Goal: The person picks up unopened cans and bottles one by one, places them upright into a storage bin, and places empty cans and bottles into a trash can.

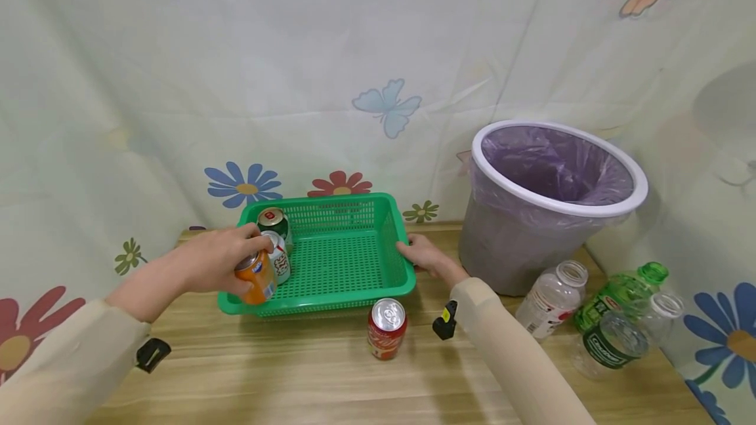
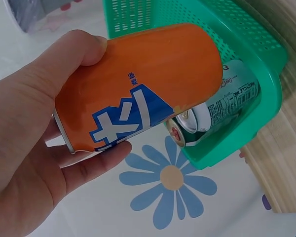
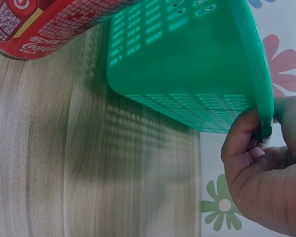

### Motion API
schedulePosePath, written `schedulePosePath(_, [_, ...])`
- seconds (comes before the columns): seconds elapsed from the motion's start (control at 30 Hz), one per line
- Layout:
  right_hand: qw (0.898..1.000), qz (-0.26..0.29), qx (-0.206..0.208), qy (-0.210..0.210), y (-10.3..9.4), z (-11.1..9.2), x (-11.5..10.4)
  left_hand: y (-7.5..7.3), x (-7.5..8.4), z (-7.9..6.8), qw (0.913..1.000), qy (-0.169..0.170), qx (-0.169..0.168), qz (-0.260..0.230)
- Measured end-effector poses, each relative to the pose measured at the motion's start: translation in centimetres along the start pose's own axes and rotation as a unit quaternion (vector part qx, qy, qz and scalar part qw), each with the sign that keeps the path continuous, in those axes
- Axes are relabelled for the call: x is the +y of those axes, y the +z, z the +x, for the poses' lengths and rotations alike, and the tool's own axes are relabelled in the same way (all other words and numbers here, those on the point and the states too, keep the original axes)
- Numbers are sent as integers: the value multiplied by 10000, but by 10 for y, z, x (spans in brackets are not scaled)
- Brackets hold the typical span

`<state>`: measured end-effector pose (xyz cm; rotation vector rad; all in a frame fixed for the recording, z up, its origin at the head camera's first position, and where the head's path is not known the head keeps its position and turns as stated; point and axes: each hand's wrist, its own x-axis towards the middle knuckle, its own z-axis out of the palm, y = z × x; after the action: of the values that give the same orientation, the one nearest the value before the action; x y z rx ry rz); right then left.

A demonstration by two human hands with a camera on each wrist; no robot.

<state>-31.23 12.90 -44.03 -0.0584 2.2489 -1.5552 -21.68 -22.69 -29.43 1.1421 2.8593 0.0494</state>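
My left hand (image 1: pixel 208 261) grips an orange soda can (image 1: pixel 256 276) just over the near left corner of a green plastic basket (image 1: pixel 348 251); in the left wrist view the orange can (image 2: pixel 138 84) fills my left hand (image 2: pixel 24 143). Inside the basket's left end stand a green can (image 1: pixel 274 220) and a white can (image 1: pixel 277 256); the green can (image 2: pixel 222 106) shows past the orange one. My right hand (image 1: pixel 426 256) pinches the basket's right rim, fingers (image 3: pixel 246 143) curled on the rim of the basket (image 3: pixel 187 64). A red cola can (image 1: pixel 386 328) stands in front of the basket on the table.
A grey bin (image 1: pixel 549 205) with a purple liner stands at the back right. Clear and green plastic bottles (image 1: pixel 617 310) lie beside it at the table's right edge. The wooden table (image 1: pixel 307 379) is backed by a flowered curtain. The red can (image 3: pixel 34 24) lies close to the basket.
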Motion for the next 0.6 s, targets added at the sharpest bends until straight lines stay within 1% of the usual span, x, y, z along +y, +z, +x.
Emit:
schedulePosePath(0.17, [10000,27,-30,16,-1,0,0,3,-4,5,10000,-49,18,-2])
schedulePosePath(0.6, [10000,85,22,41,0,2,1,12,-10,10,9997,-236,-16,-23])
